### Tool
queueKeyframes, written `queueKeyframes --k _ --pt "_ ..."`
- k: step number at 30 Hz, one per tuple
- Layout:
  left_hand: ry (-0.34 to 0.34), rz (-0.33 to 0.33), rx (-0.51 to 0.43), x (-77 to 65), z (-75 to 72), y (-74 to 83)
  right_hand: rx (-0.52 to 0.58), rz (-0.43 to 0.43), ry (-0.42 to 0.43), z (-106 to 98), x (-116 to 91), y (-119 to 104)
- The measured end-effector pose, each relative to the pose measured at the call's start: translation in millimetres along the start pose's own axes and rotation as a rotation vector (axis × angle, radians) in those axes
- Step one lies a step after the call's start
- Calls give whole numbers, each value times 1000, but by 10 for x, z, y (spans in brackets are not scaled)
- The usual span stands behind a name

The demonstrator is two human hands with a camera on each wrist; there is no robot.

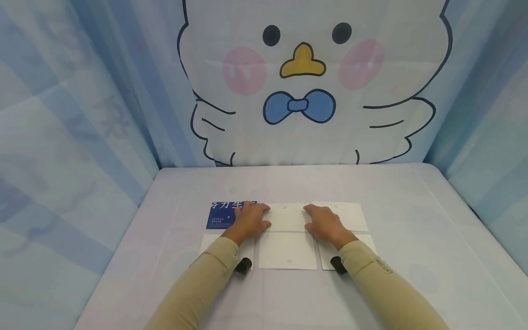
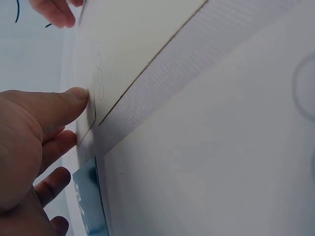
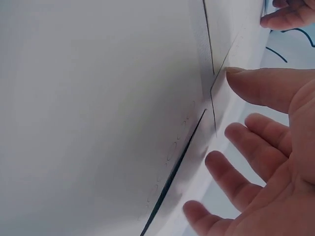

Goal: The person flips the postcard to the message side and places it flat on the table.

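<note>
Flat cards lie in two rows on the table. In the far row, my left hand (image 1: 249, 221) reaches over the blue card (image 1: 220, 216) with white lettering. Its thumb and index finger are at the left edge of the white middle card (image 1: 287, 217). My right hand (image 1: 327, 223) is at that card's right edge, partly covering the white far-right card (image 1: 352, 216). In the left wrist view, the left thumb (image 2: 76, 98) touches a card edge, other fingers spread. The right wrist view shows the right thumb (image 3: 241, 81) at a card corner, fingers loosely extended.
The near row holds a white middle card (image 1: 287, 251), a left card (image 1: 248, 251) and a right card (image 1: 327, 254), the outer two partly under my forearms. Black wrist devices (image 1: 243, 266) hang by both sleeves. A pale cloth covers the table (image 1: 288, 298); patterned curtains (image 1: 82, 137) surround it.
</note>
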State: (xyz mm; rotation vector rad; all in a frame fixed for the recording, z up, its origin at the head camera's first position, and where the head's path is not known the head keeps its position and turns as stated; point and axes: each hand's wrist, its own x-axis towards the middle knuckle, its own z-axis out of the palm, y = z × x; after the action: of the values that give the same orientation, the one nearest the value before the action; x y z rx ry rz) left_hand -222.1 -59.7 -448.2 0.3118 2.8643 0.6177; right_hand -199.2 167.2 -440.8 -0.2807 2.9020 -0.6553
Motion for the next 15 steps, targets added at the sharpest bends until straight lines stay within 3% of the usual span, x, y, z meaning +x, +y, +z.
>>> queueKeyframes --k 4,8,15 --pt "18 10 -19 -17 -10 -25 28 -4 36 -19 9 -32" --pt "63 43 -15 -84 -105 -110 90 -63 56 -63 22 -121" --pt "86 39 -48 -255 -393 -508 136 -148 20 -67 81 -360"
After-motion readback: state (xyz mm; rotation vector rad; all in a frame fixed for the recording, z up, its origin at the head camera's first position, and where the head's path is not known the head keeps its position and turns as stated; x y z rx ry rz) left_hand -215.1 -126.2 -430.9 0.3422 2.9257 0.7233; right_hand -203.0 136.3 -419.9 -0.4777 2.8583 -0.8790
